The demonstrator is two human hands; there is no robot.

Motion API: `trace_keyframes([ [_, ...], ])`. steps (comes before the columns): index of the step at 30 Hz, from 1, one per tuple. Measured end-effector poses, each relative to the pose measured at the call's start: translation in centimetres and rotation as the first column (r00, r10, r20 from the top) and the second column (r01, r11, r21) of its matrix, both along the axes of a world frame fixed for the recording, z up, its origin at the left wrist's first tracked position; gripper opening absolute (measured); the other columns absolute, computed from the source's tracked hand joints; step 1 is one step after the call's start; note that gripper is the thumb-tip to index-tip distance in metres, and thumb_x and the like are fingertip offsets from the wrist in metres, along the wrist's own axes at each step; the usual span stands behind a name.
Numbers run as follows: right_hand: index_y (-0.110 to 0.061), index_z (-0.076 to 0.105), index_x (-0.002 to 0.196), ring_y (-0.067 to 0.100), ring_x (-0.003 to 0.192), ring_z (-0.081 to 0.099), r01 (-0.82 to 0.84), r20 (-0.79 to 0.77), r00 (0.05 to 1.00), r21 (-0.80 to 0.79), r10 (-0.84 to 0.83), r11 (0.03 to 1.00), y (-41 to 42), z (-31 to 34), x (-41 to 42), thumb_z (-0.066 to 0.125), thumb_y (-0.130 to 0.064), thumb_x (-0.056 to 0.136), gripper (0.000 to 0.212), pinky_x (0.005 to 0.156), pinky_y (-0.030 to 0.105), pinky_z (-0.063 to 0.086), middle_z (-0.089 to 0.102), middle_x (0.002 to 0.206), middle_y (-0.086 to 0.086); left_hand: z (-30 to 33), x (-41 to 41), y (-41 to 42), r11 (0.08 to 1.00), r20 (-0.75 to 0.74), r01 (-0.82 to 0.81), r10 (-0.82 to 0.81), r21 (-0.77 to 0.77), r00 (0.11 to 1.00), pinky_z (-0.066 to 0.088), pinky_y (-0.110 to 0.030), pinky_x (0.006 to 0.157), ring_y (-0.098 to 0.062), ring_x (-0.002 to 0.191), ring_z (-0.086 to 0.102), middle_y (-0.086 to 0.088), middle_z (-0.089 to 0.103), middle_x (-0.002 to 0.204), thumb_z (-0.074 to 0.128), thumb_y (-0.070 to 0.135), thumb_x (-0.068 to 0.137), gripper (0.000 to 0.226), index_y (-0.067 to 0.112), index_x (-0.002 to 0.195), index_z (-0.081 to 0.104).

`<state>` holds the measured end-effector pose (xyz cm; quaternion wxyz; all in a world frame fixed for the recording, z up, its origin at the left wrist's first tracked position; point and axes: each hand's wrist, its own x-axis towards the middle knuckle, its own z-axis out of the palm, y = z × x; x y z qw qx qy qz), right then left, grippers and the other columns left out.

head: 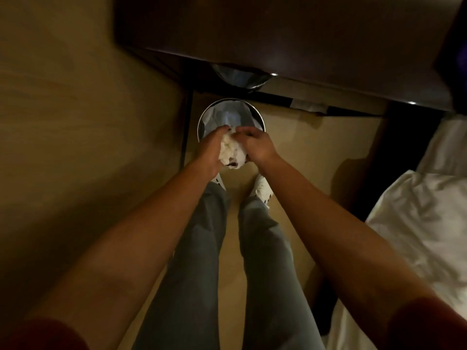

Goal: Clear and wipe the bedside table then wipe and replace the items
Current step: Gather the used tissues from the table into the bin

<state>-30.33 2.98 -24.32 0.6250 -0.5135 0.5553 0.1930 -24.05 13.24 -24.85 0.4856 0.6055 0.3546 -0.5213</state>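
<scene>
I look straight down at my two hands, which meet over a round metal waste bin (207, 114) with a pale blue liner. A crumpled white tissue wad (231, 152) is pressed between my left hand (211, 149) and my right hand (255, 145). Both hands are closed around it, just above the bin's near rim. The dark wooden bedside table (290, 39) juts out above the bin, and its glossy top shows nothing on it in this view.
A beige wall fills the left side. A bed with white linen (429, 210) lies along the right edge. My legs in grey trousers and white shoes stand on the tan floor right behind the bin. A white paper scrap (308, 106) lies under the table.
</scene>
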Motion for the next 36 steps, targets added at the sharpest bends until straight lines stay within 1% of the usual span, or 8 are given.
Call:
trace_keyframes([
  [2, -0.022, 0.077, 0.100, 0.028, 0.111, 0.070, 0.063, -0.032, 0.997, -0.019, -0.064, 0.998, 0.2, -3.0, 0.3, 0.071, -0.015, 0.090, 0.013, 0.101, 0.047, 0.056, 0.076, 0.115, 0.008, -2.7, 0.4, 0.3, 1.000, -0.014, 0.015, -0.014, 0.003, 1.000, 0.060, -0.036, 0.074, -0.020, 0.080, 0.074, 0.000, 0.079, 0.080, 0.068, 0.041, 0.093, 0.022, 0.020, 0.101, 0.071],
  [5, -0.007, 0.078, 0.107, 0.029, 0.116, 0.068, 0.092, -0.027, 0.995, -0.029, -0.092, 0.995, 0.6, -6.5, 0.5, 0.070, -0.006, 0.091, 0.018, 0.107, 0.042, 0.052, 0.075, 0.117, 0.013, -6.0, 1.1, 0.5, 0.998, -0.021, 0.059, -0.058, 0.024, 0.998, 0.060, -0.046, 0.086, -0.025, 0.092, 0.073, -0.007, 0.076, 0.101, 0.067, 0.045, 0.094, 0.034, 0.018, 0.115, 0.069],
  [9, -0.007, 0.076, 0.111, 0.031, 0.118, 0.067, 0.110, -0.056, 0.992, -0.004, -0.110, 0.994, 0.9, -9.7, 0.6, 0.074, -0.011, 0.091, 0.020, 0.108, 0.042, 0.051, 0.073, 0.121, 0.016, -8.9, 1.5, 0.4, 0.994, -0.037, 0.095, -0.093, 0.050, 0.995, 0.062, -0.046, 0.076, -0.027, 0.102, 0.067, -0.007, 0.066, 0.115, 0.066, 0.051, 0.093, 0.047, 0.020, 0.130, 0.063],
  [13, -0.022, 0.066, 0.083, 0.035, 0.103, 0.071, 0.123, -0.136, 0.983, 0.002, -0.121, 0.992, 0.8, -12.2, 0.7, 0.076, -0.021, 0.090, 0.013, 0.094, 0.049, 0.059, 0.075, 0.110, 0.016, -11.0, 1.1, 0.6, 0.996, -0.054, 0.080, -0.078, 0.041, 0.996, 0.060, -0.035, 0.052, -0.030, 0.113, 0.062, -0.007, 0.061, 0.127, 0.064, 0.041, 0.096, 0.027, 0.028, 0.120, 0.061],
  [21, -0.017, 0.068, 0.090, 0.035, 0.092, 0.072, 0.107, -0.198, 0.975, 0.005, -0.104, 0.994, 1.1, -13.6, 0.9, 0.064, -0.023, 0.096, 0.009, 0.086, 0.053, 0.062, 0.072, 0.106, 0.016, -11.7, 1.3, 2.0, 0.996, -0.147, 0.081, -0.084, -0.031, 0.986, 0.063, -0.044, 0.068, -0.034, 0.109, 0.069, -0.013, 0.066, 0.133, 0.054, 0.041, 0.102, 0.035, 0.020, 0.129, 0.060],
  [27, -0.009, 0.066, 0.123, 0.022, 0.065, 0.067, -0.082, -0.241, 0.968, -0.045, 0.069, 0.996, 0.4, -12.4, 0.2, 0.055, -0.024, 0.099, 0.031, 0.054, 0.018, 0.056, 0.070, 0.102, 0.012, -10.8, 1.8, 2.4, 0.995, -0.119, 0.102, -0.100, 0.011, 0.988, 0.063, -0.040, 0.062, -0.028, 0.088, 0.076, -0.008, 0.071, 0.109, 0.057, 0.043, 0.101, 0.028, 0.022, 0.118, 0.061],
  [31, -0.011, 0.066, 0.127, 0.030, 0.087, 0.067, -0.123, -0.231, 0.967, -0.057, 0.106, 0.991, 0.2, -11.5, 0.2, 0.054, -0.028, 0.099, 0.035, 0.081, 0.036, 0.058, 0.070, 0.110, 0.013, -9.8, 2.1, 2.1, 0.991, -0.092, 0.127, -0.124, 0.032, 0.988, 0.064, -0.039, 0.061, -0.027, 0.086, 0.075, -0.005, 0.071, 0.100, 0.060, 0.041, 0.099, 0.021, 0.022, 0.108, 0.063],
  [36, -0.013, 0.064, 0.129, 0.040, 0.107, 0.069, -0.071, -0.210, 0.976, -0.051, 0.059, 0.996, 0.1, -10.1, 0.8, 0.054, -0.028, 0.098, 0.036, 0.099, 0.050, 0.056, 0.070, 0.123, 0.019, -8.4, 2.1, 1.7, 0.985, -0.069, 0.167, -0.164, 0.045, 0.984, 0.063, -0.036, 0.057, -0.024, 0.091, 0.070, -0.008, 0.067, 0.123, 0.054, 0.038, 0.102, 0.039, 0.015, 0.134, 0.058],
])
